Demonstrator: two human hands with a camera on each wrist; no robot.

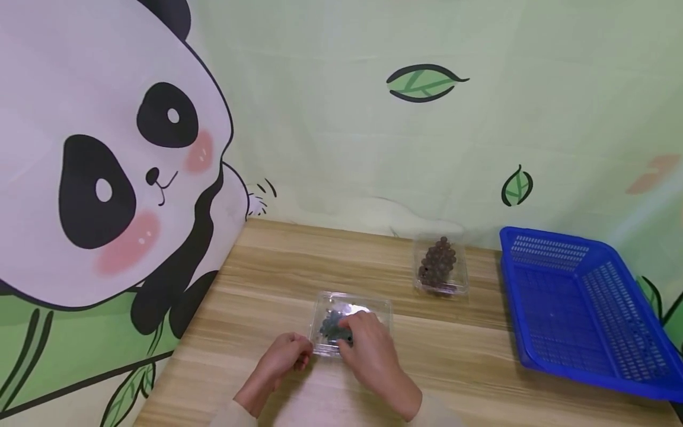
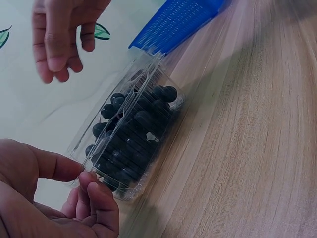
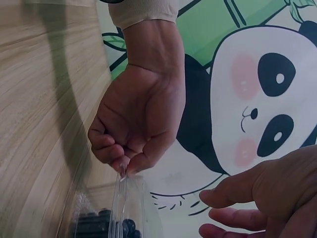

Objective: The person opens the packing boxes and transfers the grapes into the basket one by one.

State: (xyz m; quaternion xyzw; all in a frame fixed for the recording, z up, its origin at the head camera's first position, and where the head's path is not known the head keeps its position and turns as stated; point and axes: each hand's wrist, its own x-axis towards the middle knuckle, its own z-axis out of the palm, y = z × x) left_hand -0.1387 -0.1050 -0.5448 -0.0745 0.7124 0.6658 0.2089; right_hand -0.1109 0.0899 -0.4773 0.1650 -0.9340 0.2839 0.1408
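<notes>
A clear plastic clamshell box (image 1: 368,300) sits on the wooden table, with a bunch of dark blue-black grapes (image 2: 133,148) inside. At its near left corner my left hand (image 1: 284,354) pinches the rim between thumb and forefinger; the right wrist view shows this left hand (image 3: 136,116) on the rim too. My right hand (image 1: 373,356) hovers over the box, its fingers loosely bent. In the left wrist view the right hand (image 2: 64,34) is apart from the lid and holds nothing.
Behind and to the right stands another clear clamshell box (image 1: 460,279) holding a bunch of reddish-brown grapes (image 1: 439,261). A blue plastic basket (image 1: 560,308) occupies the table's right side. A panda-printed cloth (image 1: 331,118) hangs along the back and left of the table.
</notes>
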